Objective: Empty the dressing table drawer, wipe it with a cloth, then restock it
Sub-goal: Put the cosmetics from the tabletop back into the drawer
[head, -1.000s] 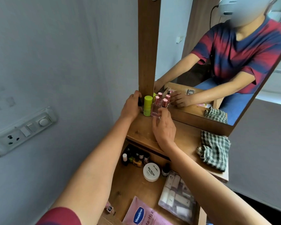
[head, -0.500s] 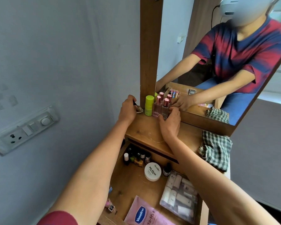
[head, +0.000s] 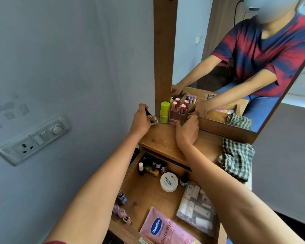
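Note:
The wooden drawer is pulled open below the table top. It holds small nail polish bottles, a white jar, a pink Vaseline sachet and a clear pouch. My left hand grips a small dark-capped bottle at the top's back left corner. My right hand rests on the top with its fingers against two pink bottles beside a green stick. A checked cloth lies at the right.
A mirror in a wooden frame stands at the back of the top and reflects me. The grey wall at the left carries a socket and switch plate. More small bottles line the drawer's left side.
My left hand came away from the mirror frame and lowered a small bottle onto the top. My right hand slid right and down around the pink bottles.

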The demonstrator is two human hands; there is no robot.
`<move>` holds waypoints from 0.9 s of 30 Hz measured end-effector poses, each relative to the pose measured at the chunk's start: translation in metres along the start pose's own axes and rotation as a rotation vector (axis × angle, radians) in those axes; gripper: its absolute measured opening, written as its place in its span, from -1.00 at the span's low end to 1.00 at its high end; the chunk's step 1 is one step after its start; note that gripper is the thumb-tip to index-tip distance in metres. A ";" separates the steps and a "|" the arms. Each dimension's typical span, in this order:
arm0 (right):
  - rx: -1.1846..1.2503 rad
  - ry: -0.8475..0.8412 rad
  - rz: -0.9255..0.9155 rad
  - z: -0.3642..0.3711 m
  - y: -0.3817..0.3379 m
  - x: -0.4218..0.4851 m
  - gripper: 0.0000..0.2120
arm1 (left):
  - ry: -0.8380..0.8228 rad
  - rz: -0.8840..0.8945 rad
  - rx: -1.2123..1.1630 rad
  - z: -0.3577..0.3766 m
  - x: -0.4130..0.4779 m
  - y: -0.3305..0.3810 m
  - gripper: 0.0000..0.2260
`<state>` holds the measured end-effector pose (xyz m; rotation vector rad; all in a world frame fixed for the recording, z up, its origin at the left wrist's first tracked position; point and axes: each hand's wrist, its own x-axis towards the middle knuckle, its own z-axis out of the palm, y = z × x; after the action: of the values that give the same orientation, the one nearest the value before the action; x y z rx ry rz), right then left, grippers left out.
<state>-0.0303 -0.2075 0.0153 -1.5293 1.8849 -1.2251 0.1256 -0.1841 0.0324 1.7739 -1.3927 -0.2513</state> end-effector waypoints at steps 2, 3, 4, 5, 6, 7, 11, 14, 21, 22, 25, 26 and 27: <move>0.002 0.002 -0.005 -0.001 0.001 0.000 -0.58 | -0.005 0.007 0.007 0.001 -0.002 0.003 -0.73; -0.001 0.004 -0.008 -0.001 0.001 0.000 -0.59 | -0.007 0.012 0.007 0.001 -0.003 0.005 -0.74; -0.003 0.007 -0.008 -0.002 0.001 0.000 -0.59 | -0.011 0.018 0.007 0.001 -0.004 0.006 -0.74; -0.005 0.011 -0.007 -0.002 0.001 -0.001 -0.58 | -0.013 0.025 0.012 0.001 -0.005 0.006 -0.75; -0.006 0.016 -0.006 -0.002 0.001 -0.001 -0.57 | -0.014 0.028 0.019 0.001 -0.006 0.007 -0.75; -0.009 0.019 -0.003 -0.001 0.002 -0.002 -0.56 | -0.015 0.030 0.024 0.001 -0.007 0.007 -0.75; -0.017 0.000 0.010 -0.002 0.002 -0.001 -0.50 | -0.033 0.030 0.029 -0.002 -0.012 0.009 -0.76; 0.029 -0.012 0.029 -0.006 0.002 -0.003 -0.60 | -0.049 0.033 0.028 -0.008 -0.017 0.011 -0.76; 0.183 -0.036 -0.052 -0.028 0.015 -0.025 -0.71 | -0.097 0.098 0.006 -0.035 -0.042 0.026 -0.80; 0.219 -0.047 -0.061 -0.033 0.017 -0.031 -0.69 | -0.104 0.112 0.001 -0.040 -0.048 0.029 -0.80; 0.289 -0.063 -0.115 -0.049 0.021 -0.054 -0.73 | -0.126 0.157 0.016 -0.057 -0.073 0.037 -0.81; 0.296 -0.067 -0.145 -0.054 0.022 -0.062 -0.77 | -0.134 0.174 0.032 -0.063 -0.083 0.039 -0.81; 0.300 -0.069 -0.175 -0.059 0.024 -0.071 -0.81 | -0.147 0.191 0.052 -0.067 -0.091 0.039 -0.82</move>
<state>-0.0674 -0.1198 0.0119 -1.5715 1.4693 -1.4369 0.1064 -0.0725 0.0719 1.6774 -1.6764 -0.2485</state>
